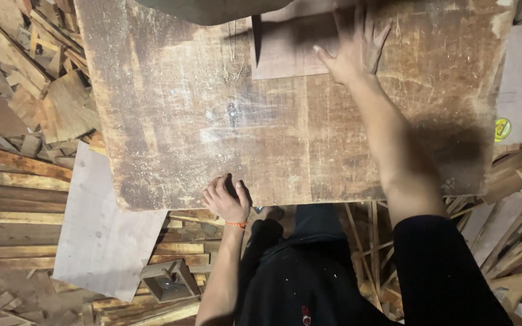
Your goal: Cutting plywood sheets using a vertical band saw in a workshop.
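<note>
Right hand (pixel 354 51) spread flat, pressing the small board (pixel 288 57) at the far edge of the table (pixel 170 121). Left hand (pixel 228 199) curled over the table's near edge, bracing. Positioning step, seemingly; next calls for steady downward pressure.

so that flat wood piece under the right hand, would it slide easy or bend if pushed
The flat wood piece looks like a thin, rigid board, so it probably stays stiff. It lies flat on the worn table, so it likely slides and cannot roll or tip. The right hand is spread on it; the grain may give grip.
</note>
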